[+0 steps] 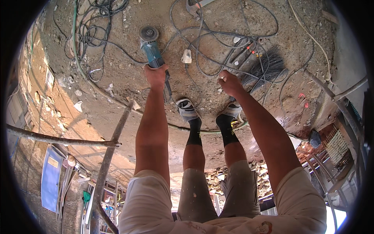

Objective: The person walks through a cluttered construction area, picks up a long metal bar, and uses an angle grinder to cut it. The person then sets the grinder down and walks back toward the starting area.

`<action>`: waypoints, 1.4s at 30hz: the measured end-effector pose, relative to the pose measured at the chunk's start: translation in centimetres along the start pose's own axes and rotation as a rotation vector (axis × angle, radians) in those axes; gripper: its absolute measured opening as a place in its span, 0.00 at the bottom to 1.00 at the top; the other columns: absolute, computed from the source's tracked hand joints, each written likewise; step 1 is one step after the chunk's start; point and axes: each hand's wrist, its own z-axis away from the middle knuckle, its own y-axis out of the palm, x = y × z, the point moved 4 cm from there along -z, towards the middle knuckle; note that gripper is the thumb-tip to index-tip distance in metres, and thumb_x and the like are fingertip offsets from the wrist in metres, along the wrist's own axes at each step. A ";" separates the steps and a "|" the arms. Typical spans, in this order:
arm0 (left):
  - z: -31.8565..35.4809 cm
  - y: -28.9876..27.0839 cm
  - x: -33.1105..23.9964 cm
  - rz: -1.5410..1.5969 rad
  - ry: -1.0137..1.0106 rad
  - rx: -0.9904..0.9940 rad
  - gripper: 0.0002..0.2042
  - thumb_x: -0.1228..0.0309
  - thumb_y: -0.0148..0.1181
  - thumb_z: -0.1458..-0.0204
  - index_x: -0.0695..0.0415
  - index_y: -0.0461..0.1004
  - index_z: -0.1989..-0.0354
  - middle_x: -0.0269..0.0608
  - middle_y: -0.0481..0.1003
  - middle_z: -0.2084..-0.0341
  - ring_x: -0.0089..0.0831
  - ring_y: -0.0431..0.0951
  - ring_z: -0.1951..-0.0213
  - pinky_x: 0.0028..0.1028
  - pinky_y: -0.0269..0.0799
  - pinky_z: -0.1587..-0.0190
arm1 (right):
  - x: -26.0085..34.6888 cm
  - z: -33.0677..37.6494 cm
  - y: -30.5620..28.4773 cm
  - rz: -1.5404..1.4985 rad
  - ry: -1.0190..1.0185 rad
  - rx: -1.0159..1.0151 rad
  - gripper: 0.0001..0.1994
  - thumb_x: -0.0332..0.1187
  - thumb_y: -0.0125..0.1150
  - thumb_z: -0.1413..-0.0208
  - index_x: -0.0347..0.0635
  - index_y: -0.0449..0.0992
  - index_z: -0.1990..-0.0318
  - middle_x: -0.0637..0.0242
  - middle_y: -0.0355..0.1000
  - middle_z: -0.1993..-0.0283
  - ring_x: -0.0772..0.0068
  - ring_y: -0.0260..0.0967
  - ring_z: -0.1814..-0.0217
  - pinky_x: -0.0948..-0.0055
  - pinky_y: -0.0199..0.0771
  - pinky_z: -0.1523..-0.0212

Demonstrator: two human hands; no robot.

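My left hand is wrapped round the rear body of a teal and black angle grinder. The grinder's disc points away from me, and its cord trails down from the back end. To the right, my right hand hovers over the ground with its fingers curled together. Whatever is between those fingers, if anything, is too small to make out. A whitish extension socket on a cord lies between my two hands. Past my right hand is a bundle of dark bristles, like a broom head.
Tangled black cables cover much of the dirt ground. A green hose curves from the far left past my sandalled feet. Wooden poles stand at left and right. A hammer-like tool lies at the far edge.
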 end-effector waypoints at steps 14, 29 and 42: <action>1.6 4.3 2.3 -0.215 0.026 -0.004 0.41 0.56 0.71 0.60 0.66 0.53 0.44 0.67 0.58 0.46 0.64 0.66 0.47 0.52 0.68 0.47 | 1.1 -0.8 4.3 -0.115 0.151 0.167 0.18 0.42 0.60 0.41 0.43 0.70 0.48 0.49 0.77 0.58 0.50 0.76 0.53 0.55 0.74 0.54; 9.1 2.1 -0.5 -0.247 0.314 -0.267 0.36 0.69 0.68 0.54 0.62 0.55 0.38 0.59 0.59 0.50 0.56 0.60 0.44 0.48 0.61 0.45 | 12.2 -8.3 4.4 -0.117 0.142 -0.188 0.34 0.53 0.63 0.46 0.45 0.63 0.37 0.52 0.67 0.37 0.50 0.66 0.36 0.54 0.68 0.40; 12.7 4.9 -1.3 -0.194 0.159 0.389 0.16 0.63 0.60 0.45 0.62 0.71 0.55 0.59 0.77 0.63 0.59 0.77 0.58 0.51 0.71 0.57 | 10.6 -5.4 4.9 -0.487 0.174 0.123 0.39 0.51 0.65 0.53 0.30 0.64 0.39 0.41 0.71 0.45 0.51 0.72 0.43 0.58 0.72 0.47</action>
